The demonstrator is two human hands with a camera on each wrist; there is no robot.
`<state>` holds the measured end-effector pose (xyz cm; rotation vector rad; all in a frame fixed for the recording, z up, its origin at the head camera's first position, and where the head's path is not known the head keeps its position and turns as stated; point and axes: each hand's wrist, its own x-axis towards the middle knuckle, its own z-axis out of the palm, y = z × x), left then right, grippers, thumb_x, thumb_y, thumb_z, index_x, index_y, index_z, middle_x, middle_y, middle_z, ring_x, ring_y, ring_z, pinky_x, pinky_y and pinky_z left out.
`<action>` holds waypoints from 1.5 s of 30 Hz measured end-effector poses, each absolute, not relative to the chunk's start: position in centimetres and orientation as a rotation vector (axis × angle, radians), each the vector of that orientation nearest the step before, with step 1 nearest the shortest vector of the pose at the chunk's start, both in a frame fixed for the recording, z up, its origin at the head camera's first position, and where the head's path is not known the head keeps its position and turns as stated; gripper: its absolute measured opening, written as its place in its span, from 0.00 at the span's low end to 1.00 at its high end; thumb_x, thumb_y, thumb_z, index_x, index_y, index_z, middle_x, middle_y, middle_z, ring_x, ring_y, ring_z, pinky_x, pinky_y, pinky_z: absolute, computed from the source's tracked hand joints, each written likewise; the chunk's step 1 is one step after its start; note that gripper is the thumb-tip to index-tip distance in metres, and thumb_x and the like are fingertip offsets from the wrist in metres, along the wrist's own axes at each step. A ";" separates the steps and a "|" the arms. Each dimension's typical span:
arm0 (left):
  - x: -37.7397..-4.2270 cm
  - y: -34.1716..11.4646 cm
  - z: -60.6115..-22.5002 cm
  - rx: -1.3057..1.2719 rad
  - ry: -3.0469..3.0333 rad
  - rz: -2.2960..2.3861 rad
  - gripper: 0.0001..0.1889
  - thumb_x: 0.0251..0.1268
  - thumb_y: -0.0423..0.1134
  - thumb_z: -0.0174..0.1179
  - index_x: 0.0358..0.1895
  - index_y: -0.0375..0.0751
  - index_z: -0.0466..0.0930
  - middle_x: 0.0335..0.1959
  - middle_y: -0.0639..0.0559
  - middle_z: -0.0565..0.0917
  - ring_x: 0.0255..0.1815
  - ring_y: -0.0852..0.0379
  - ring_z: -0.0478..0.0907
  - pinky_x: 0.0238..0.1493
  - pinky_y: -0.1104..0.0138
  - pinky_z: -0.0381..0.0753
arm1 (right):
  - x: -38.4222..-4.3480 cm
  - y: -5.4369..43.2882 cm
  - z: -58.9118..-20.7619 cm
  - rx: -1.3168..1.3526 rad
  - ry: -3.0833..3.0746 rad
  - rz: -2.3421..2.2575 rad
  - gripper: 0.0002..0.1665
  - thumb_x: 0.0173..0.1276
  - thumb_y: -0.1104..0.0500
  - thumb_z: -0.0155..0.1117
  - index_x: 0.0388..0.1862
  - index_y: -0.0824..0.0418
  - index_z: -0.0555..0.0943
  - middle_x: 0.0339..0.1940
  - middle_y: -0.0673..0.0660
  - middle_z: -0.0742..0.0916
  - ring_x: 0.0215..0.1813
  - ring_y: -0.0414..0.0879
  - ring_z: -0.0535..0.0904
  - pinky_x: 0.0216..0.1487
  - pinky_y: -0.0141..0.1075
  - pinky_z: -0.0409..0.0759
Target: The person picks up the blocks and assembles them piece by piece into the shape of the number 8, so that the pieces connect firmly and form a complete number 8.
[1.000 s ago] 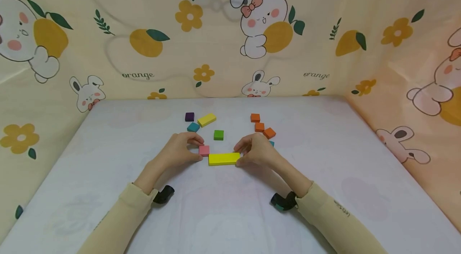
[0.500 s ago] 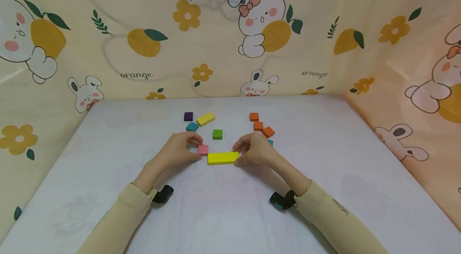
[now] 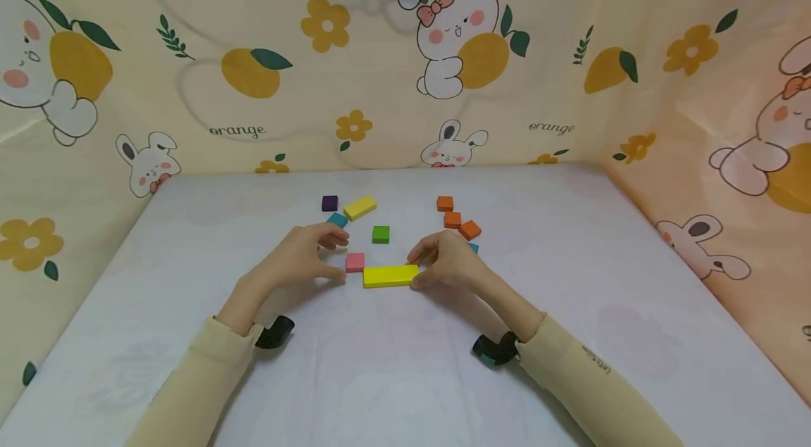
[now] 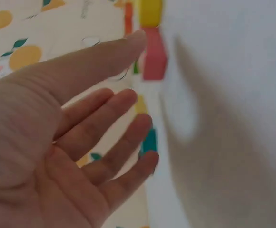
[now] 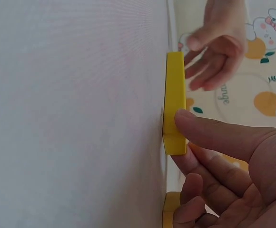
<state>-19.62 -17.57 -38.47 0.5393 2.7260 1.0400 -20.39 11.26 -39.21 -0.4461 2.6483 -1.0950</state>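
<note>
My right hand (image 3: 450, 262) pinches the right end of a long yellow block (image 3: 390, 276) between thumb and fingers; the block lies on the table. In the right wrist view the thumb (image 5: 188, 122) presses on its near side. At the yellow block's left end sits a small pink block (image 3: 355, 262). My left hand (image 3: 305, 257) is just left of the pink block, fingers spread loosely and holding nothing. The left wrist view shows a gap between the fingertips, with the thumb tip close to the pink block (image 4: 154, 59); whether they touch I cannot tell.
Behind the hands lie a green block (image 3: 381, 234), a paler yellow block (image 3: 360, 208), a dark purple block (image 3: 329, 203) and a blue block (image 3: 338, 219). Several orange blocks (image 3: 453, 219) and another blue block (image 3: 473, 248) are at right. Another yellow block (image 5: 170, 209) shows behind the right fingers.
My left hand has let go of the pink block and drawn back a little to the left, its fingers opening. The right hand stays on the yellow block. The head view has shifted slightly.
</note>
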 end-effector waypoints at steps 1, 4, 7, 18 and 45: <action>-19.7 -17.9 -38.2 0.548 2.736 1.065 0.29 0.51 0.38 0.77 0.58 0.38 0.77 0.52 0.49 0.83 0.54 0.48 0.77 0.59 0.50 0.72 | -20.4 11.3 -39.2 -0.450 2.649 -1.094 0.18 0.44 0.60 0.86 0.36 0.53 0.88 0.32 0.46 0.87 0.38 0.49 0.75 0.39 0.40 0.75; -20.1 -18.8 -38.0 0.551 2.778 1.149 0.26 0.53 0.36 0.75 0.56 0.37 0.78 0.52 0.45 0.82 0.52 0.47 0.78 0.57 0.50 0.75 | -20.5 11.3 -39.2 -0.448 2.642 -1.099 0.19 0.44 0.61 0.86 0.36 0.53 0.88 0.32 0.45 0.87 0.40 0.49 0.75 0.42 0.40 0.74; -20.8 -19.6 -38.5 0.540 2.801 1.219 0.24 0.55 0.35 0.74 0.55 0.36 0.77 0.51 0.43 0.82 0.50 0.45 0.78 0.54 0.52 0.77 | -20.5 11.3 -39.3 -0.448 2.640 -1.102 0.19 0.44 0.61 0.86 0.36 0.54 0.88 0.32 0.45 0.87 0.41 0.48 0.75 0.44 0.41 0.74; -24.6 -21.0 -39.8 0.355 2.634 1.422 0.27 0.58 0.38 0.72 0.60 0.41 0.74 0.57 0.45 0.80 0.52 0.47 0.79 0.51 0.54 0.80 | -20.6 11.5 -39.3 -0.422 2.627 -1.120 0.18 0.44 0.61 0.85 0.36 0.53 0.88 0.33 0.45 0.87 0.44 0.49 0.75 0.49 0.42 0.72; -27.9 -21.6 -41.6 0.263 2.470 1.400 0.27 0.62 0.42 0.69 0.64 0.43 0.73 0.59 0.50 0.80 0.58 0.50 0.75 0.63 0.55 0.70 | -20.3 11.3 -39.3 -0.439 2.673 -1.079 0.18 0.45 0.60 0.85 0.36 0.52 0.88 0.33 0.45 0.87 0.46 0.47 0.75 0.53 0.43 0.71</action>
